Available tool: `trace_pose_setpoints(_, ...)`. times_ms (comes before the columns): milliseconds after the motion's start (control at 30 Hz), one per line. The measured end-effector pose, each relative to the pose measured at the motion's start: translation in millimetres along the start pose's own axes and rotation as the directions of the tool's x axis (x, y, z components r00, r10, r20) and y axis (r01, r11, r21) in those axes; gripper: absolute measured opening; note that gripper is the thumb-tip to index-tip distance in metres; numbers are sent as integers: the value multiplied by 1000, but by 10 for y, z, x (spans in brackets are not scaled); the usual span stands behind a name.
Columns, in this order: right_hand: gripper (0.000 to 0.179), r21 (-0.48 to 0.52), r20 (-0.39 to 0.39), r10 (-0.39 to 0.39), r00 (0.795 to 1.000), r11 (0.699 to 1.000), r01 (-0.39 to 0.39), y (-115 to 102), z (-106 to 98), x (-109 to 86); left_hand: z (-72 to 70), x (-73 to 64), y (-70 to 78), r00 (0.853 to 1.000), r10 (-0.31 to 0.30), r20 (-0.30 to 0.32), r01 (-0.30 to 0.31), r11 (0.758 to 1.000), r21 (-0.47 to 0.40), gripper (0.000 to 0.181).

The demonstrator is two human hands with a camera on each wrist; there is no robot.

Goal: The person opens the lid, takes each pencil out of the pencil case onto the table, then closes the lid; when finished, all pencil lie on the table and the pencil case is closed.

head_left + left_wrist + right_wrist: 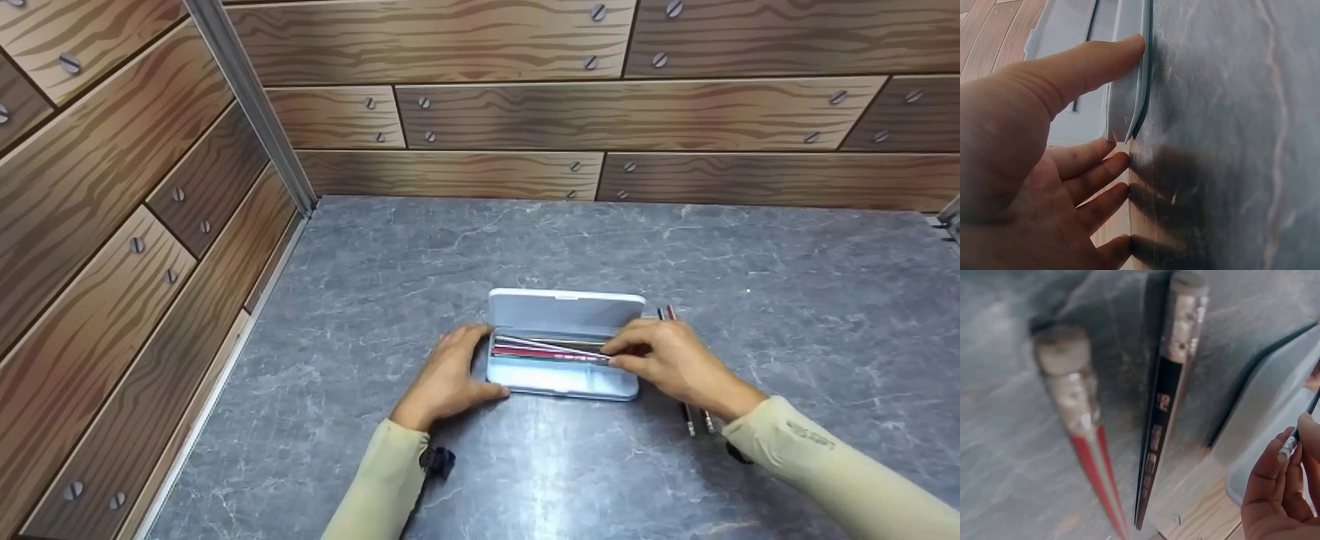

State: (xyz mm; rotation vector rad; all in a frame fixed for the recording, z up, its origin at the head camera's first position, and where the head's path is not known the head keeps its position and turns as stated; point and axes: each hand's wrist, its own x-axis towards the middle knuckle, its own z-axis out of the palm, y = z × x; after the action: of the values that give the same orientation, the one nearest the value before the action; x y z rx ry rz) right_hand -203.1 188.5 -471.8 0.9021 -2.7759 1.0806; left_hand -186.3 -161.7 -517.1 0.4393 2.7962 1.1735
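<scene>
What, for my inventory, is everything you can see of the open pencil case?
The pencil case is a pale, rectangular box with rounded corners, plastic or metal by its look. Its lid stands open at the back, a small tab midway along its edge. It lies on the marbled table, several pencils in its far half. The left hand touches its left end; whether the right hand touches it is unclear.

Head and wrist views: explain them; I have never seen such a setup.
No machine: a person works with bare hands. A head camera takes the wide picture; a camera on each wrist takes a close-up. On a grey, marble-patterned tabletop sits an open, pale, rectangular pencil case with several thin pencils. The left hand holds the case's left end; the right hand pinches a dark pencil with silver band and pale eraser. Beside the case lie a red pencil and a black pencil.
</scene>
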Motion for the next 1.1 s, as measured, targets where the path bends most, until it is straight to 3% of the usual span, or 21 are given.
trace_pose_setpoints(67,16,23,-19,37,999,999,-36,0,-60,-48,-55,-27,108,1000,-14,16,14,1000,-4,93)
trace_pose_setpoints(167,17,49,-52,75,996,996,-73,24,-157,-120,-70,-37,139,1000,-17,22,18,1000,-9,93)
trace_pose_setpoints(400,18,139,-139,181,974,977,-162,121,-390,-325,-51,-41,107,1000,-3,3,3,1000,3,92)
trace_pose_setpoints(600,19,182,-208,252,945,959,-216,230,-537,-512,-96,-58,148,999,-28,17,28,1000,-9,95)
trace_pose_setpoints(733,23,218,-250,341,906,932,-290,332,-599,-648,-83,-44,91,1000,-3,-4,3,1000,-7,95)
trace_pose_setpoints(867,31,250,-280,439,854,892,-376,457,-629,-770,-8,-2,-51,999,15,-33,-15,1000,3,94)
trace_pose_setpoints(1033,33,166,-289,535,794,845,-509,578,-625,-930,-10,-20,11,1000,11,-17,-11,1000,-6,94)
trace_pose_setpoints(1100,33,116,-287,562,775,824,-555,600,-618,-996,-46,-42,101,1000,4,-1,-4,1000,-14,93)
